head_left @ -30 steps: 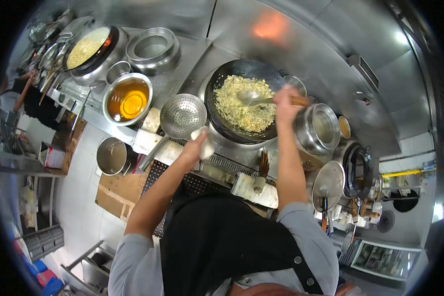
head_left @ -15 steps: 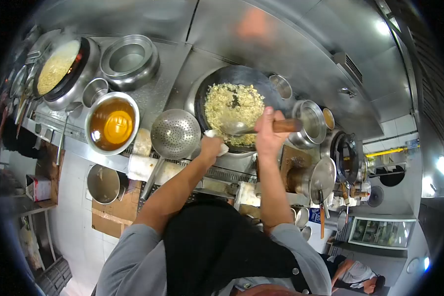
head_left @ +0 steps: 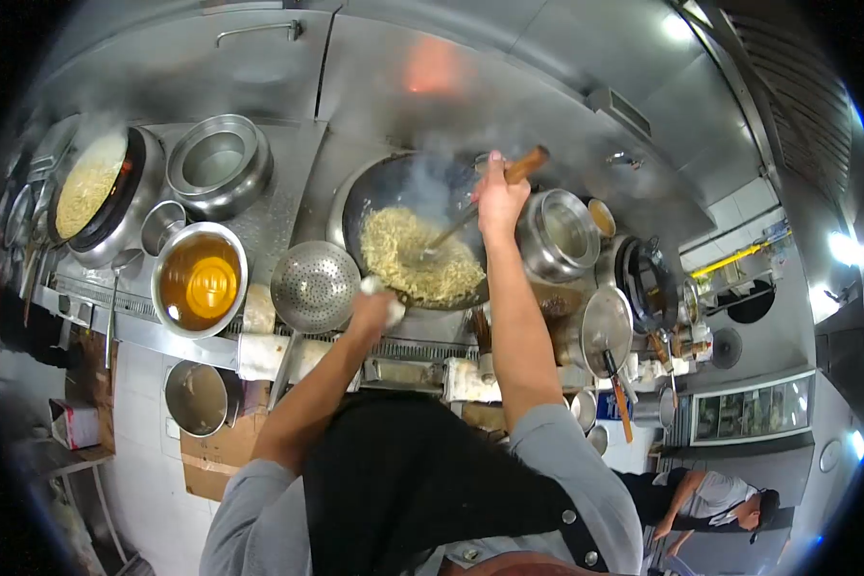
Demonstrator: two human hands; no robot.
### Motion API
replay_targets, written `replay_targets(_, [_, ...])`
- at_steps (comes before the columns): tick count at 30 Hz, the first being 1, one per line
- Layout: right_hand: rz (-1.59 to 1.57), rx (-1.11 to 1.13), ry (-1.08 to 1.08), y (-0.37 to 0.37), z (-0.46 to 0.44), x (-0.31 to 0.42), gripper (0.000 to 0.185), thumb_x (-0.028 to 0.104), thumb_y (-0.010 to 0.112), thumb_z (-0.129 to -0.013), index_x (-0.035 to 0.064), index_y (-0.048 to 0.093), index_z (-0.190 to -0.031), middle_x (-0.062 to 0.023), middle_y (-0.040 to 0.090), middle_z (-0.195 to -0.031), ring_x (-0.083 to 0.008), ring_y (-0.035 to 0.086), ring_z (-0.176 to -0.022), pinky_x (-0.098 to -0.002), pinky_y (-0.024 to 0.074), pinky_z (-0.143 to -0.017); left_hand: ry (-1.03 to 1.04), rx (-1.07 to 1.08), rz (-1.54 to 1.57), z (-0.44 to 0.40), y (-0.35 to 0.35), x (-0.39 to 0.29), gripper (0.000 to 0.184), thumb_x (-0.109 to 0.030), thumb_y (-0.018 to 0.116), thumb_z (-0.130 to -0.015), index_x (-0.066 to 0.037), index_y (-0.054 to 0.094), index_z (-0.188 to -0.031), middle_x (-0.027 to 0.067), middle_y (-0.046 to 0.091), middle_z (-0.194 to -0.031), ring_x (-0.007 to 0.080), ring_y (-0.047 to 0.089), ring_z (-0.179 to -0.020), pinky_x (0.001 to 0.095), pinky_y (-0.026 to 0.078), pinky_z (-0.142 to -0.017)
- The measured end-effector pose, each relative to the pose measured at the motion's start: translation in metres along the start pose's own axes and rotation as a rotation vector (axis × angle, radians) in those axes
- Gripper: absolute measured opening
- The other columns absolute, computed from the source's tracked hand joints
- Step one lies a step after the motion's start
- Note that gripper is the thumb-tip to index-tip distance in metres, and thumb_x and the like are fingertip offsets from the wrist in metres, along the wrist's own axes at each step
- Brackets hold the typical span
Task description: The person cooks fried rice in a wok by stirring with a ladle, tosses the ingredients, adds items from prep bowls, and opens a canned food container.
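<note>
A large dark wok [head_left: 379, 187] sits on the burner in front of me with pale yellow fried rice [head_left: 403, 240] in it. Faint smoke rises from the wok. My right hand [head_left: 501, 202] is wrapped round the wooden handle of a ladle [head_left: 528, 165], whose metal head is partly buried in the rice. At the wok's near left edge, my left hand [head_left: 370, 317] is closed on a folded white cloth [head_left: 394, 309], gripping the rim through it. Just left of that hand rests a perforated strainer [head_left: 314, 286] with a long handle.
Left of the strainer stands a bowl of amber oil [head_left: 202, 283]. Behind it are metal pots [head_left: 216, 158] and another wok of food [head_left: 91, 187]. On the right are a lidded-looking pot [head_left: 559, 230] and a hanging strainer [head_left: 607, 326]. A person [head_left: 710, 499] stands at lower right.
The wok has tilted, and the rice has slid together toward its near right side. My right hand has risen, tipping the ladle handle up. More smoke shows. The camera view has shifted.
</note>
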State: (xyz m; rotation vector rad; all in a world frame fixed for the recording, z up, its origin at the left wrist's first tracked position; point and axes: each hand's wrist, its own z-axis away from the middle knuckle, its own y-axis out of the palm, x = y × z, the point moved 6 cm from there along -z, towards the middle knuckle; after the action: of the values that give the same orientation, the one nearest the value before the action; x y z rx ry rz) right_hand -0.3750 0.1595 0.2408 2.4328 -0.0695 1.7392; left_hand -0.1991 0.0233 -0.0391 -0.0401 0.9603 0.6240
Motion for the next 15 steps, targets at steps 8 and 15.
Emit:
replay_targets(8, [-0.256, 0.067, -0.028, -0.064, -0.029, 0.149, 0.039, 0.035, 0.064, -0.1, 0.0075, 0.053, -0.075, -0.0009, 0.048, -0.052, -0.0135, 0.048, -0.043, -0.0305, 0.0381, -0.042, 0.016, -0.006, 0.297, 0.099, -0.052, 0.001, 0.023, -0.004, 0.068, -0.076, 0.001, 0.063, -0.098, 0.0111, 0.066, -0.091, 0.024, 0.066, -0.079, 0.0379, 0.055, -0.067])
replay_targets(15, [-0.141, 0.046, -0.107, -0.018, 0.008, 0.011, 0.034, 0.027, 0.065, -0.101, 0.0096, 0.048, -0.076, 0.0, 0.044, -0.054, -0.0143, 0.044, -0.042, -0.0319, 0.0383, -0.042, 0.161, 0.042, 0.142, 0.015, -0.02, 0.015, 0.018, -0.008, 0.066, -0.084, 0.001, 0.064, -0.1, 0.0114, 0.066, -0.088, 0.0243, 0.064, -0.074, 0.0388, 0.053, -0.065])
